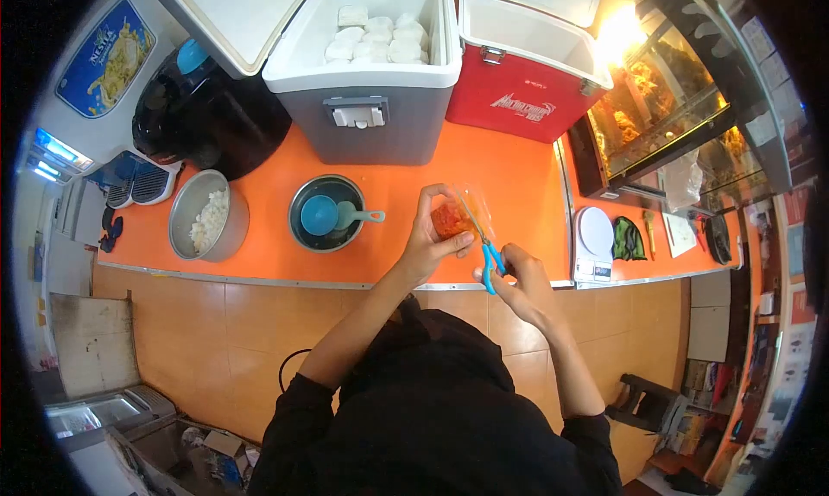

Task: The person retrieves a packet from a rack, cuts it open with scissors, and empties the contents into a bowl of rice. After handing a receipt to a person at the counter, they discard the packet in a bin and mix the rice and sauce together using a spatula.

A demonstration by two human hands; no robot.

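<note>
My left hand (429,244) grips a clear plastic bag (452,219) with red-orange food inside, held up over the front part of the orange counter (393,202). In my right hand (521,282) is a pair of scissors (490,259) with blue handles, thumb and fingers around the loops. Their blades point up and to the left, overlapping the right side of the bag. To the left of my hands stands a metal bowl (298,233) with a blue cup (319,214) and a pale teal scoop (348,215) in it.
A pot (237,228) of white rice stands at the left. Behind are a grey cooler (380,138) of white packets and an open red cooler (484,90). At the right are a white scale (594,237) and a lit glass food case (665,142).
</note>
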